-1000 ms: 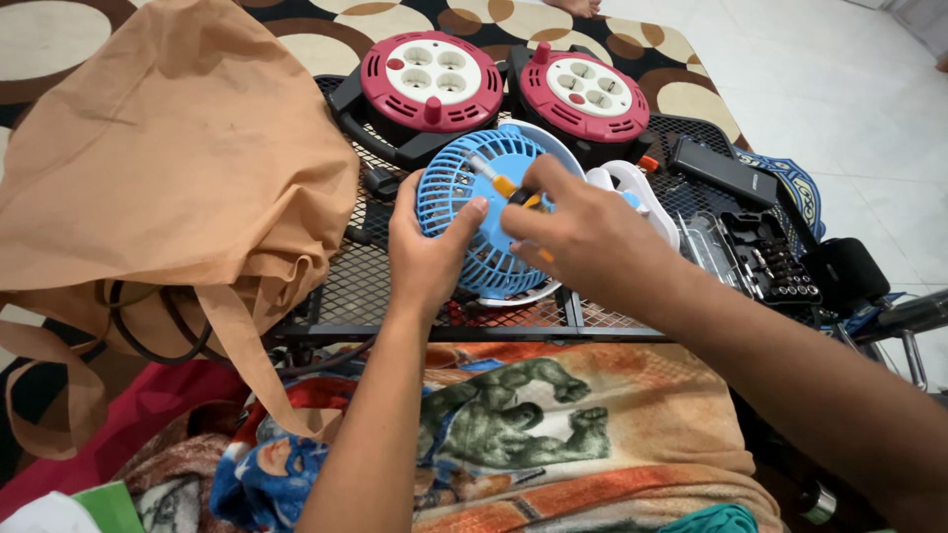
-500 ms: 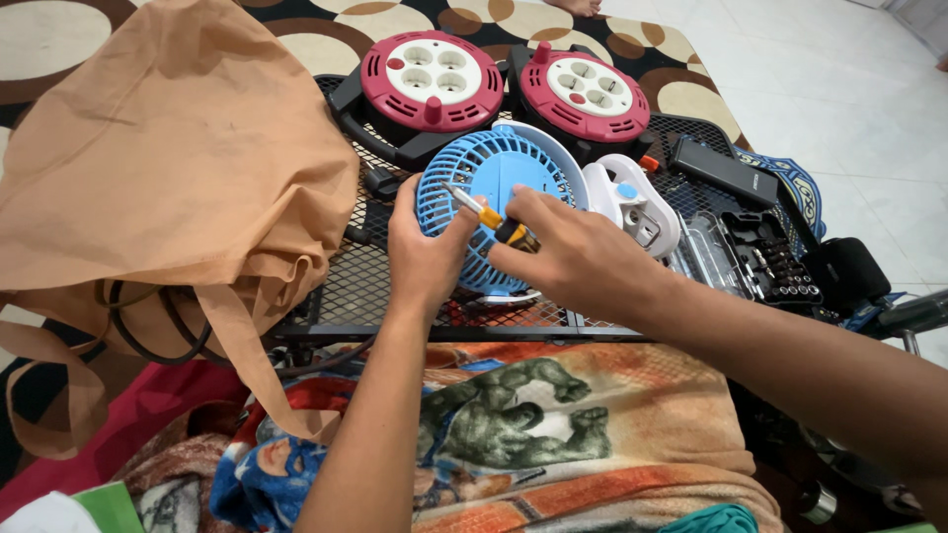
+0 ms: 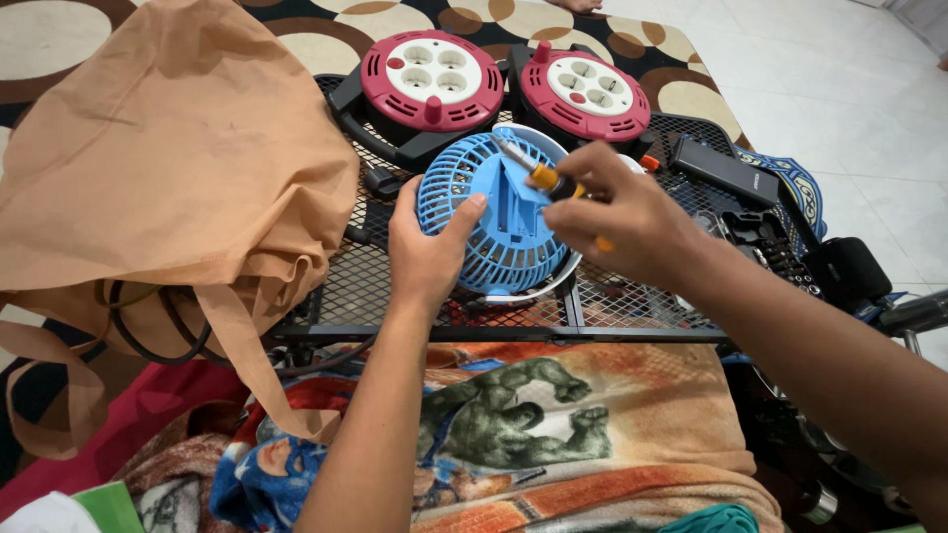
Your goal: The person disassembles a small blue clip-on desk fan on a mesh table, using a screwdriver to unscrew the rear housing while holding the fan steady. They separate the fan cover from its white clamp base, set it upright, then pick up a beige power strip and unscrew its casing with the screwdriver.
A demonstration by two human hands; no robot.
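The small blue fan (image 3: 504, 217) is lying back-side up near the front edge of the black mesh rack (image 3: 632, 301), just in front of two red cable reels (image 3: 432, 77). The left hand (image 3: 430, 252) is gripping the fan's left rim to steady it, while the right hand (image 3: 627, 212) is closed around an orange-handled screwdriver (image 3: 538, 176) whose tip is pointing at the rear housing. It seems the person is working on a screw in the back cover, which calls for keeping the tip seated straight while the fan is held firm; a tan cloth bag (image 3: 168, 168) is covering the rack's left side.
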